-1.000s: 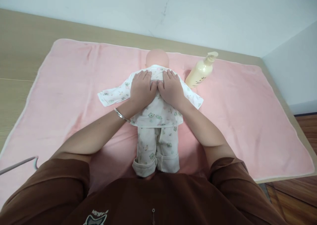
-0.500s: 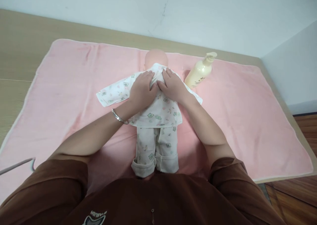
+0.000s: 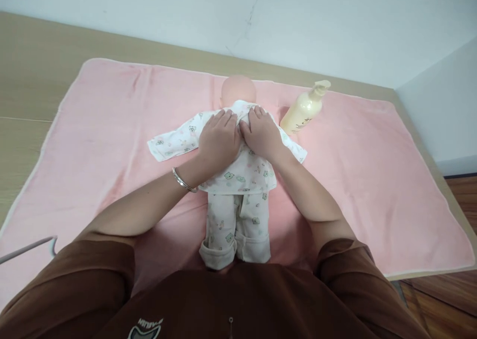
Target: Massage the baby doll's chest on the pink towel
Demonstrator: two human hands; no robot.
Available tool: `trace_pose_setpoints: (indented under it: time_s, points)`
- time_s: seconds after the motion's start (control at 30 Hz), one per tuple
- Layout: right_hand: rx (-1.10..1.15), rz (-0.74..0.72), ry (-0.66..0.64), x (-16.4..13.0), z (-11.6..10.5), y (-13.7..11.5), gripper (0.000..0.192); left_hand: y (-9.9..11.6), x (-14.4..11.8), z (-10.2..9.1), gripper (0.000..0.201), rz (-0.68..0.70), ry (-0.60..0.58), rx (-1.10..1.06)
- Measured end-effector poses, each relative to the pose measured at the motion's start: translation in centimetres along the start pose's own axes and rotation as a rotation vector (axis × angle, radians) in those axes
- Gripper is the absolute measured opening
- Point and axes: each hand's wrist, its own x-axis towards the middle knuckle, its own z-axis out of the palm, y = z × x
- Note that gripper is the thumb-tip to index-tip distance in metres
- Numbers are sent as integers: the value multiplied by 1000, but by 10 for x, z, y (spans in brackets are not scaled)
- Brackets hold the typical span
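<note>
Left hand: the left hand (image 3: 219,139) lies flat on the doll's (image 3: 238,160) upper back, its grip spread wide and clasping nothing.
Right hand: the right hand (image 3: 263,136) lies flat just beside it, thumbs touching, grip also wide.
Doll: face down at mid-towel, head far, feet near, in printed top and trousers.
Towel: the pink towel (image 3: 112,130) covers the bench (image 3: 30,70).
Bottle: a cream pump bottle (image 3: 303,110) lies just right of the doll's shoulder.

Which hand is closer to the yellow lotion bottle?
Right. The right hand rests on the doll's back just beside the bottle; the left hand lies farther away.
</note>
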Motion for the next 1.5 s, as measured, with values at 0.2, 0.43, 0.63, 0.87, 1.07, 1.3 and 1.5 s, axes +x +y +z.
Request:
trace_pose_setpoints:
  time_s: [0.2,0.43,0.63,0.87,1.07,1.3,1.5]
  points:
    - [-93,-72,25,-35,-9,-23,54,-10,11,1,55,-110,-68,19]
    - [31,-39,-23,-6,-4,-3,57,5,-6,1,57,-31,-21,31]
    - [-3,-3,10,-10,0,-6,61,-11,6,10,54,-104,13,-70]
    - [3,-65,-32,-22,-6,-17,57,-19,14,15,56,-129,21,-93]
    - [19,-40,2,-6,5,-7,62,-20,12,17,52,-116,53,-95]
    - [26,-34,11,-9,6,-9,61,-21,14,17,55,-127,26,-98]
    - [22,-38,15,-7,7,-9,61,-28,14,24,51,-105,85,-142]
